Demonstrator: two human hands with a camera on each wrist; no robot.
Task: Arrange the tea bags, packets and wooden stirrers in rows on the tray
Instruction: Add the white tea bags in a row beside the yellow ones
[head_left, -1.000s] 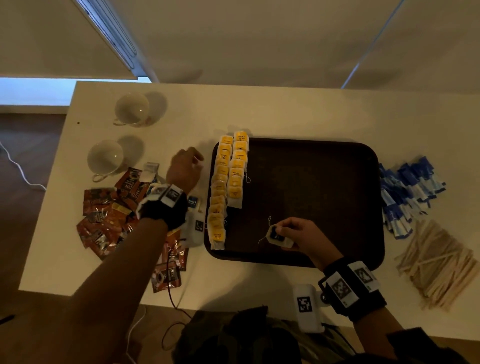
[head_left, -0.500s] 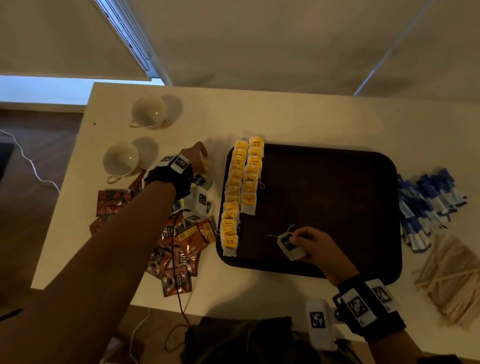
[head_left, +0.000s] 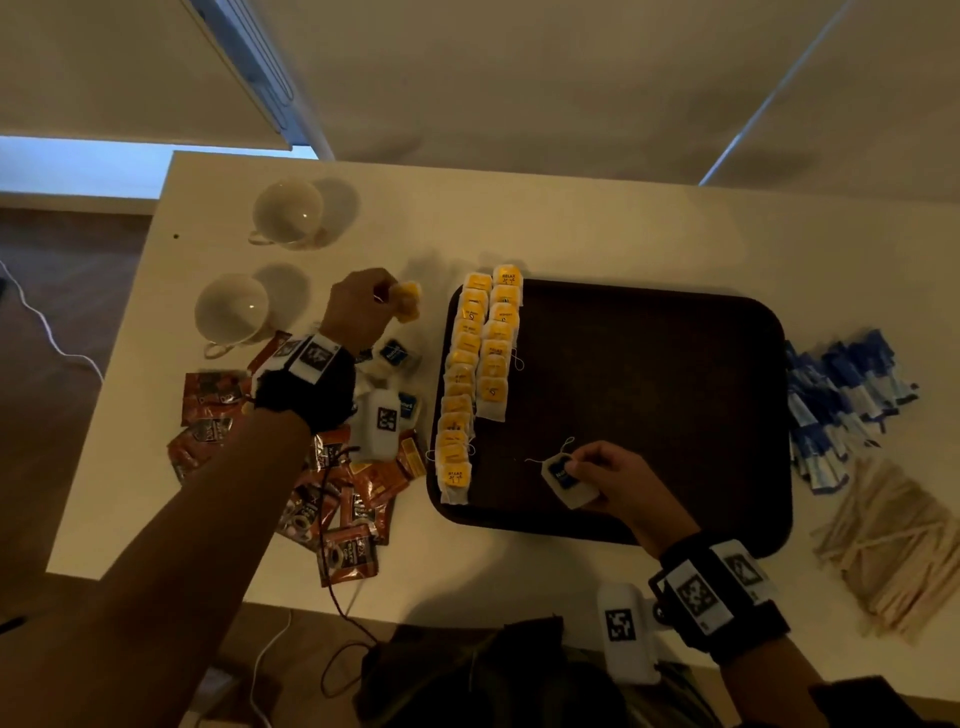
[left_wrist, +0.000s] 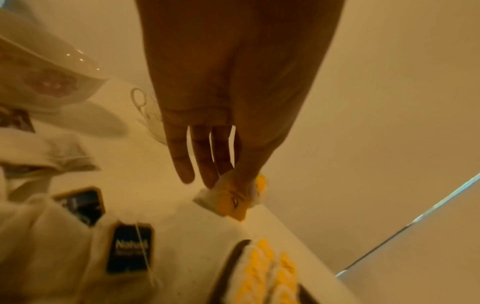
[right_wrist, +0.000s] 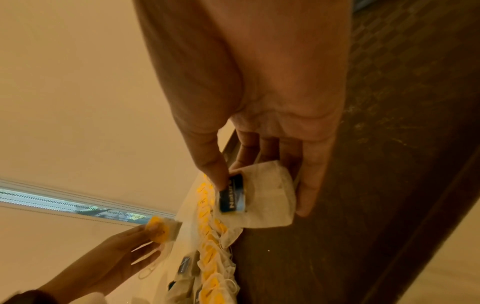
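Clearly nearer the short second row, the right hand (head_left: 618, 480) pinches a blue-tagged tea bag (head_left: 567, 480) over the tray's (head_left: 675, 415) near edge, while the left hand (head_left: 358, 309) pinches a yellow-tagged tea bag (head_left: 407, 306) off the tray's far-left corner.

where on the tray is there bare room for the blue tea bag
The tray is bare from the two yellow rows across to its right rim. The right hand holds the blue-tagged bag there. Left of the tray, sachets crowd the table.

Office-like tea corner, white table (head_left: 571, 223), teacups (head_left: 285, 210), roller blinds (head_left: 130, 67)
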